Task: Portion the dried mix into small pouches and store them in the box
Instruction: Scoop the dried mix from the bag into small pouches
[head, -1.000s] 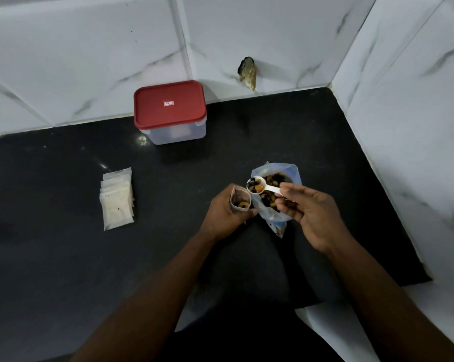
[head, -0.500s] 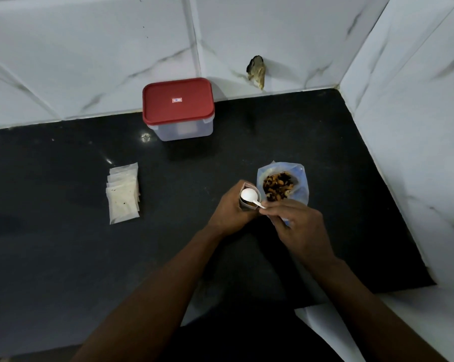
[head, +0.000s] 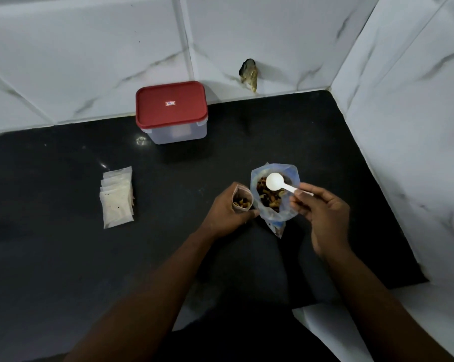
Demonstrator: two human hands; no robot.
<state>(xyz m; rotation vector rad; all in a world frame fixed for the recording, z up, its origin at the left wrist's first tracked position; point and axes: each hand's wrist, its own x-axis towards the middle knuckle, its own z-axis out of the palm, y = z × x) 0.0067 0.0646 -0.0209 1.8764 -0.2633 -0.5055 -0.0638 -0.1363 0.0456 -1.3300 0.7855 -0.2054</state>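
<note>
Grip of the right hand (head: pixel 322 212) pinches the white scoop (head: pixel 275 182) by its handle, bowl empty over the open bag of dried mix (head: pixel 286 218); the left hand (head: pixel 226 212) wraps a part-filled pouch (head: pixel 242 201) just beside. Portioning step — next, dip, then carry level. The red-lidded box (head: pixel 171 111) stands shut, well apart.

Red lid (head: pixel 171 103), white scoop (head: pixel 275 181), black counter (head: pixel 64 257), grey-veined white tiles (head: pixel 90 61).

An open pouch (head: pixel 242 201), part-filled with brown mix, is held upright in the left hand (head: pixel 226 212). Just right of it stands the open clear bag (head: pixel 273 205) of mix, with a white spoon (head: pixel 275 182) over its mouth. A stack (head: pixel 117 202) of flat white pouches lies far left. The red-lidded box (head: pixel 171 112) sits shut by the far wall.
</note>
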